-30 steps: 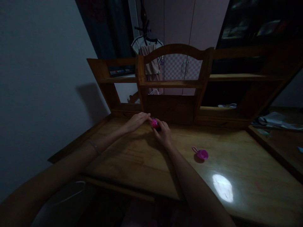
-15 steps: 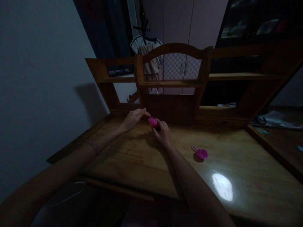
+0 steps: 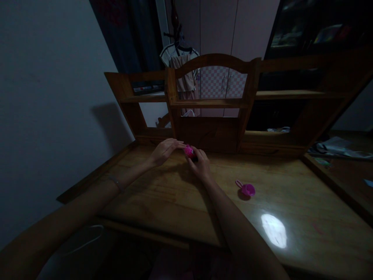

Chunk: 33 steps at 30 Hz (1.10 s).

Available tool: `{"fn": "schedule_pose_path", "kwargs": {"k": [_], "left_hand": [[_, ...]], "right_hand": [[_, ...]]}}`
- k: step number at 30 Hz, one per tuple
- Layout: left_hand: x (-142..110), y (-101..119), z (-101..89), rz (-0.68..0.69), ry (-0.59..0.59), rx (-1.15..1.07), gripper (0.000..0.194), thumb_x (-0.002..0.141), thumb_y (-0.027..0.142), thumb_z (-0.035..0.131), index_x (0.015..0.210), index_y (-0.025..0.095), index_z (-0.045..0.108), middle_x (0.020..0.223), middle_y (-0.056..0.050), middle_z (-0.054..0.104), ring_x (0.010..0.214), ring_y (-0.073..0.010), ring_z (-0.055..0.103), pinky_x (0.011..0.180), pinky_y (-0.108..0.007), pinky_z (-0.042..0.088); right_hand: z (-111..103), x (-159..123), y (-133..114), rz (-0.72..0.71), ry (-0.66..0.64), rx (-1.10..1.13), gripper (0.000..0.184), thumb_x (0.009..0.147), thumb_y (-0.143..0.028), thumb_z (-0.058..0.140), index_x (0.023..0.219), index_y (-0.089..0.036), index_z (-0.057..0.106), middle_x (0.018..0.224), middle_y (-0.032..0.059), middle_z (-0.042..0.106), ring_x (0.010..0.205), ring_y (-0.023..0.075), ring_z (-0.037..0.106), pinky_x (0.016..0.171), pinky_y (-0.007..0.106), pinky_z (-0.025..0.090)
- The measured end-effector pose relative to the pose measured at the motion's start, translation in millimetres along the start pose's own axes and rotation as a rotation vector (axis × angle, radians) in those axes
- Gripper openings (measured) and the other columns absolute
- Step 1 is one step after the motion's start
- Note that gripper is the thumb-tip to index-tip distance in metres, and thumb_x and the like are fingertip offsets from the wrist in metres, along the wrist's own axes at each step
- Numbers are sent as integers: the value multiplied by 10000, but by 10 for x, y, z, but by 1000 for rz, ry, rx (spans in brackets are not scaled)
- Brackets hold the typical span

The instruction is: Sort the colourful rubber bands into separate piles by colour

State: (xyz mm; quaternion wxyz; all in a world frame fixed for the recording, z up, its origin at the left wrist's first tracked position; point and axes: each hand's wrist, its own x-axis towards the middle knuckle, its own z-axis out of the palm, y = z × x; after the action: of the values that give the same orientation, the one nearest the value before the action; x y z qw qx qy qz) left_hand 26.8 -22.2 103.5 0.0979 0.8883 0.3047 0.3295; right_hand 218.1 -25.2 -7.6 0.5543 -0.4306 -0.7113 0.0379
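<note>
My right hand (image 3: 201,163) is wrapped around a small shiny pink object (image 3: 189,151) with a dark part near my fingers; its exact kind is too small and dim to make out. Just left of it, my left hand (image 3: 164,151) is stretched out with straight fingers, the tips touching or almost touching the pink object's left side. Nothing shows in the left palm. Farther right on the wooden desk (image 3: 175,202) lies a pink cup-shaped cap (image 3: 248,189) with a loop on its left.
A wooden shelf unit (image 3: 208,103) runs along the desk's far edge. The wall (image 3: 58,97) stands close on the left. A bright reflection shines on the desk at right. Beyond the right edge lie plastic bags (image 3: 338,147).
My left hand has dropped slightly and its fingers have come lower, toward the pink object's side. My right hand and the pink cap have stayed in place.
</note>
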Motion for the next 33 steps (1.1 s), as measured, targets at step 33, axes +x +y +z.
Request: {"fn": "schedule_pose_path", "kwargs": {"k": [33], "left_hand": [[159,-29,7,-334,-232,-202,643,979,582,214,1045,230,748,1327,-27,597,1307,-248,458,1165,-404,211]], "right_hand": [[7,-9,-24,-38,-43,-14,477,884,-321,569,1346,-223,503,1149,98,601,1062,256,543,935,392,467]]}}
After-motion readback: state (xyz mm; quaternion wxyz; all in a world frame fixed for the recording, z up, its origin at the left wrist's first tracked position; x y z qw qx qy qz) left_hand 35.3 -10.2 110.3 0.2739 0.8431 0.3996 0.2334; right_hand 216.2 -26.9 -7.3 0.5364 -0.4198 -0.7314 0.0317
